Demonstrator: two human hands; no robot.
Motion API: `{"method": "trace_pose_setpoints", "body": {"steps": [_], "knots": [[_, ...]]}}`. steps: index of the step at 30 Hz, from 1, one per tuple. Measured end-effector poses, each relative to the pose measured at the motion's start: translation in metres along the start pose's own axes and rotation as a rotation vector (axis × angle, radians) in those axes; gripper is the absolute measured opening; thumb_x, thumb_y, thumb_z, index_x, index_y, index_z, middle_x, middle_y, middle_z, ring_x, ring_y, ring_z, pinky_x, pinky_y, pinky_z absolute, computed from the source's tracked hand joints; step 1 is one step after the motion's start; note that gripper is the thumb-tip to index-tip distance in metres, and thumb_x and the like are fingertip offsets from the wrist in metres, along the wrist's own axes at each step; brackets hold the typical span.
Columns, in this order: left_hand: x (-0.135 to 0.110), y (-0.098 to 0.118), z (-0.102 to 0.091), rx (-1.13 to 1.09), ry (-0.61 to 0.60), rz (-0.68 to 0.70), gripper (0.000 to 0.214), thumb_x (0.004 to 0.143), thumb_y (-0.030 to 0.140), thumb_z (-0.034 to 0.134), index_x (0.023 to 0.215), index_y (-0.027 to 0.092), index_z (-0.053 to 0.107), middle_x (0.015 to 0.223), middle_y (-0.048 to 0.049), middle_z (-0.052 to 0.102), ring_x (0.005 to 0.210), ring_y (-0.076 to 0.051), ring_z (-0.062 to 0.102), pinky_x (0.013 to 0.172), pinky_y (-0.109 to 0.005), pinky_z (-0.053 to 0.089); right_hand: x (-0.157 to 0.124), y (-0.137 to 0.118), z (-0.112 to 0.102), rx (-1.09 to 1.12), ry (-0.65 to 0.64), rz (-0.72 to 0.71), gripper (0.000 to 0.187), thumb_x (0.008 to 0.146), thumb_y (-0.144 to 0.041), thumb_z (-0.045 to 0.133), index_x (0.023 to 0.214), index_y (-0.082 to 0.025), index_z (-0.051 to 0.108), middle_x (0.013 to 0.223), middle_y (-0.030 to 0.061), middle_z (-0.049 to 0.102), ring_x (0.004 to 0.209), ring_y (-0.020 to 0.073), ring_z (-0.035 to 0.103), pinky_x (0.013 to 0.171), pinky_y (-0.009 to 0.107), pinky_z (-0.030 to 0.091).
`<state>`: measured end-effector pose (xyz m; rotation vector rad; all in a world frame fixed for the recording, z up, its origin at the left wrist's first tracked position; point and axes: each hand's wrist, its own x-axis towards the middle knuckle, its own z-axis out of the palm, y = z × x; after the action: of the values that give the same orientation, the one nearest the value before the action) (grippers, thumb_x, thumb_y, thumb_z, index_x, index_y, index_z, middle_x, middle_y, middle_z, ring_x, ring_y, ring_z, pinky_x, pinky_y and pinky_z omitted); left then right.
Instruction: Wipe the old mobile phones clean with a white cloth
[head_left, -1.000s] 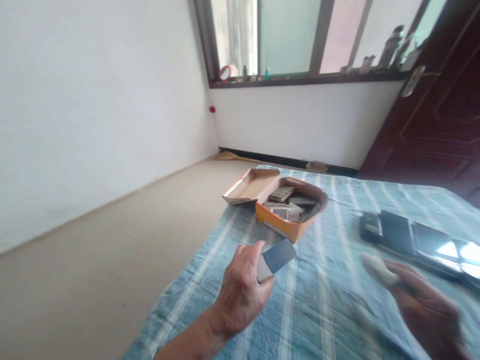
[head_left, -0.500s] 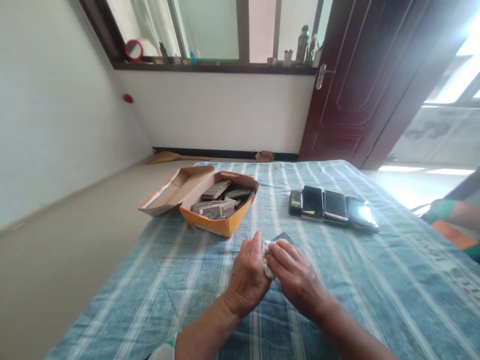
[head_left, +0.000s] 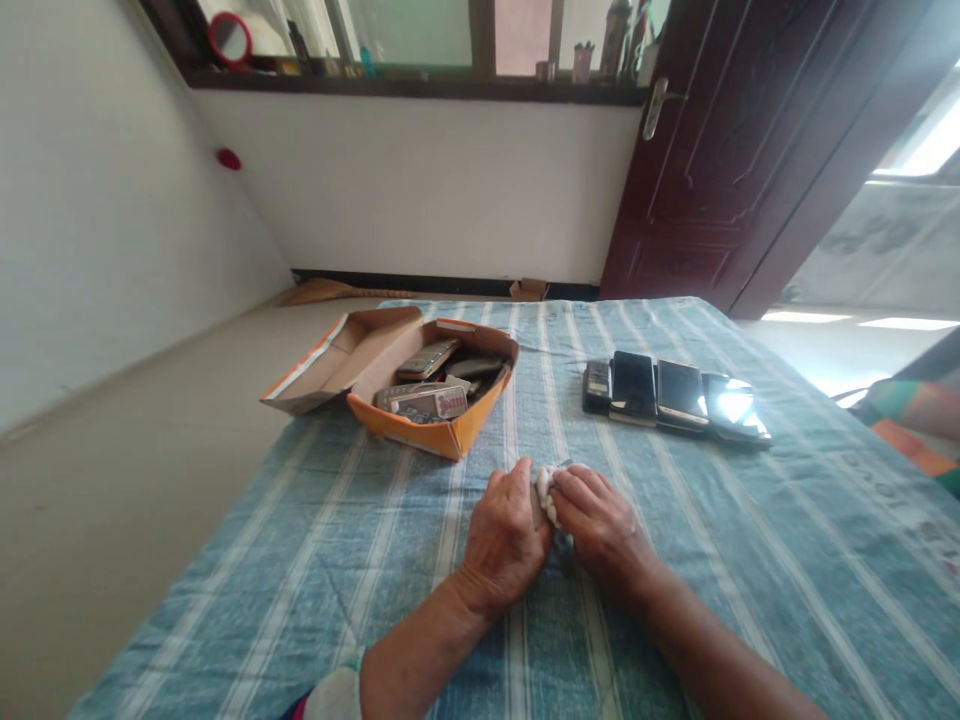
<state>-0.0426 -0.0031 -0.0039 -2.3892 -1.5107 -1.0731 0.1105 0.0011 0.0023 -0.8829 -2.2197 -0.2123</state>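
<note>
Head view: striped cloth (head_left: 337,550), open orange box (head_left: 465,438) up left, row of 4 devices (head_left: 679,398) up right. Left hand (head_left: 504,530): your grip's clamped on a grey device (head_left: 536,508) between your hands. Right hand (head_left: 604,530): pinching a white wad (head_left: 548,496) against it. Wad's slid off your left thumb, baring a strip there; likely rubbing along its length.

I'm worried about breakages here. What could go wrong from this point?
The small grey device might slip from the left hand while the right hand holds a white cloth against it. The open orange box lies near the left edge of the striped cover, so a knock could push it off.
</note>
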Motion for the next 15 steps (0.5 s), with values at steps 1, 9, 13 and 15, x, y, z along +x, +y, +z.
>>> {"method": "trace_pose_setpoints", "body": {"steps": [1,9,13,15], "knots": [[0.0,0.0,0.0,-0.002,-0.013,-0.008,0.046,0.075,0.014,0.054,0.12,0.012,0.042,0.085,-0.008,0.064,0.078,-0.024,0.061,0.069,-0.036,0.055,0.0,0.002,0.001,-0.01,0.0,0.01,0.031,0.096,-0.013,0.037,0.083,-0.017,0.066,0.084,0.0091,0.062,0.092,0.0213,0.054,0.078,0.036,0.05],[0.001,0.001,-0.001,-0.036,-0.073,-0.047,0.05,0.07,0.014,0.059,0.118,0.012,0.044,0.086,-0.0078,0.062,0.081,-0.024,0.059,0.073,-0.038,0.055,-0.01,0.02,0.007,-0.14,-0.037,0.225,0.024,0.09,-0.011,0.045,0.082,-0.017,0.066,0.086,0.0092,0.064,0.084,0.0207,0.056,0.072,0.031,0.047],[0.0,0.0,0.0,-0.035,-0.086,-0.055,0.052,0.068,0.013,0.059,0.117,0.01,0.045,0.088,-0.0096,0.062,0.083,-0.024,0.059,0.075,-0.038,0.055,-0.013,0.032,0.0,0.027,0.087,0.484,0.03,0.084,-0.005,0.042,0.082,-0.02,0.069,0.086,0.0053,0.067,0.08,0.0167,0.061,0.07,0.026,0.047],[-0.001,-0.001,0.0,-0.033,-0.086,-0.048,0.053,0.067,0.012,0.06,0.117,0.009,0.046,0.088,-0.0104,0.063,0.083,-0.025,0.059,0.075,-0.039,0.055,-0.012,0.038,-0.004,0.128,0.18,0.629,0.026,0.082,-0.01,0.045,0.083,-0.02,0.07,0.085,0.0038,0.068,0.079,0.017,0.063,0.07,0.026,0.048]]}}
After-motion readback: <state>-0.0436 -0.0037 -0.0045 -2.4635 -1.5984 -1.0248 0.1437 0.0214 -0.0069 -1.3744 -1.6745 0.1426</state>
